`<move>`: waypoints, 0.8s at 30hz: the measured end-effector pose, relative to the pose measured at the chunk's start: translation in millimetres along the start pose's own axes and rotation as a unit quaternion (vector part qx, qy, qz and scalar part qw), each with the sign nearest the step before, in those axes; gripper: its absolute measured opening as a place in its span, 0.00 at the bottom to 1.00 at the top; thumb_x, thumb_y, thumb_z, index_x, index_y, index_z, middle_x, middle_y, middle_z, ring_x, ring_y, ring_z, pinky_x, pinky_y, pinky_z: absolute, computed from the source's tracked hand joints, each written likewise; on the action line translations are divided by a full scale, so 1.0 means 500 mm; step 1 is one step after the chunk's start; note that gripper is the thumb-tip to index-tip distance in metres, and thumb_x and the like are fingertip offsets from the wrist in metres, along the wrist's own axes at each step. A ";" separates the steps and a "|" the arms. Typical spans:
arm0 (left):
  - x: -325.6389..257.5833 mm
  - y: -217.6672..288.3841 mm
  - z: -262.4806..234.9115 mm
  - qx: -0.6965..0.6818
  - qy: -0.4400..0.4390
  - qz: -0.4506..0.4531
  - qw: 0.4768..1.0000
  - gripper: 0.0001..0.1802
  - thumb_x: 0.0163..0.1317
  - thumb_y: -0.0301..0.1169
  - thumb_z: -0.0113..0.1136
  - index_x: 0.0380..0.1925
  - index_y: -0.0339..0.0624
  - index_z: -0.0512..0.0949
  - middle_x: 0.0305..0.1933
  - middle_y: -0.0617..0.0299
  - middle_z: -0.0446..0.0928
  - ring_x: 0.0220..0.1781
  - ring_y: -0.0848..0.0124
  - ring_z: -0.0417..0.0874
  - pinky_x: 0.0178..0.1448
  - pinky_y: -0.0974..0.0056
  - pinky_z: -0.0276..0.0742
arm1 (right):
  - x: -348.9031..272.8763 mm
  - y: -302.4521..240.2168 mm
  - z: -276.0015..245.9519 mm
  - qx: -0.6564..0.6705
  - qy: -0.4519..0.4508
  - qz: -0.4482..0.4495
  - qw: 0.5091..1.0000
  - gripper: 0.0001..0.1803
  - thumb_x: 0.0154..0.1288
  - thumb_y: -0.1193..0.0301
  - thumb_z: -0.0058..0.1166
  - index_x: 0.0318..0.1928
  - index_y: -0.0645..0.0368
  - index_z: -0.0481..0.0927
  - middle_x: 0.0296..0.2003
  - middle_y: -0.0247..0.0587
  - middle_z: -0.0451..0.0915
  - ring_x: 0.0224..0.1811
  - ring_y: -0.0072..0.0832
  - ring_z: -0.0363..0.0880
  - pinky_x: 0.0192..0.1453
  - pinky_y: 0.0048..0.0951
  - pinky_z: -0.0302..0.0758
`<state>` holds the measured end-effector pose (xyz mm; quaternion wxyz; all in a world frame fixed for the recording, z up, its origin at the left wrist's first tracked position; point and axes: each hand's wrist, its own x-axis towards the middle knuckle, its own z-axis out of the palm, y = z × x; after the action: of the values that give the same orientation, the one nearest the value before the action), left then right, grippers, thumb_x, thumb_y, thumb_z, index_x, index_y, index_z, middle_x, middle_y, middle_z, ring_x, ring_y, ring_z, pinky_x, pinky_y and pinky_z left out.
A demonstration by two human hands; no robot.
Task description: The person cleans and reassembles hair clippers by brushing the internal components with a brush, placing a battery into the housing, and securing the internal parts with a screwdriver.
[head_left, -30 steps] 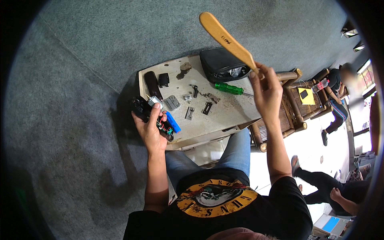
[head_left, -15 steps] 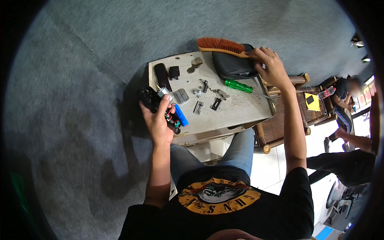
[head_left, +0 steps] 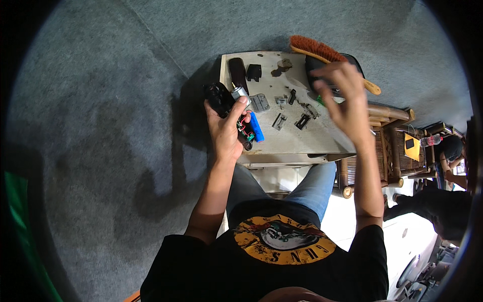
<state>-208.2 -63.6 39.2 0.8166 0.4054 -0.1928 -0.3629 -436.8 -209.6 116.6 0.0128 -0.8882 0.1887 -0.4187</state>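
Hands: two; the left hand (head_left: 229,126) grasps a casing, thumb pressed on the motor; the right hand (head_left: 347,103), blurred, has let go, fingers spread loosely in front of the brush.
Casing: one, black (head_left: 217,96), in the left hand across the table's left edge; whether it touches the table I cannot tell.
On the casing: one silver motor (head_left: 240,93), one blue cell (head_left: 257,128), several thin wires, too tangled to count.
Brush: one (head_left: 317,49), lying across the bag, bristles far and up; its handle juts right past the bag.
Bag: one, black (head_left: 356,61), at the table's far right corner.
Screwdriver: one, green (head_left: 320,100), mostly hidden behind the right hand.
Far left parts: two, a long dark grip (head_left: 237,72) and a small black piece (head_left: 254,72).
Middle parts: one grey block (head_left: 260,102), with four small pieces (head_left: 279,121) right of it.
Table edges: near and far edges show; a broad strip of table (head_left: 282,144) runs between small pieces and near edge.
Right side: bamboo seating (head_left: 359,171) stands just beside the table.
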 end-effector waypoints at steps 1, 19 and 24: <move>0.000 0.001 -0.003 -0.001 0.000 0.003 1.000 0.30 0.67 0.22 0.76 0.60 0.47 0.67 0.44 0.62 0.79 0.35 0.76 0.80 0.37 0.66 0.82 | 0.007 -0.039 0.026 0.032 0.007 -0.022 0.999 0.11 0.67 0.72 0.69 0.49 0.57 0.88 0.44 0.40 0.81 0.50 0.41 0.79 0.55 0.43 0.71; 0.003 -0.002 -0.014 0.004 -0.026 0.012 1.000 0.25 0.71 0.24 0.71 0.63 0.47 0.70 0.49 0.62 0.81 0.41 0.76 0.83 0.38 0.68 0.80 | 0.007 -0.143 0.209 0.295 -0.052 0.069 0.951 0.24 0.65 0.73 0.71 0.62 0.60 0.85 0.46 0.48 0.86 0.47 0.47 0.87 0.53 0.44 0.82; 0.001 -0.004 -0.016 -0.002 -0.028 0.017 0.999 0.18 0.77 0.29 0.66 0.63 0.47 0.75 0.52 0.62 0.82 0.50 0.73 0.87 0.49 0.65 0.87 | 0.009 -0.165 0.220 0.355 -0.040 0.126 0.925 0.23 0.65 0.76 0.69 0.62 0.60 0.85 0.44 0.50 0.86 0.41 0.40 0.89 0.45 0.37 0.86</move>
<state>-204.0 -60.8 33.0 0.8177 0.3903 -0.2217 -0.3605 -325.3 -149.5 63.6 0.3874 -0.8104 0.1373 -0.4174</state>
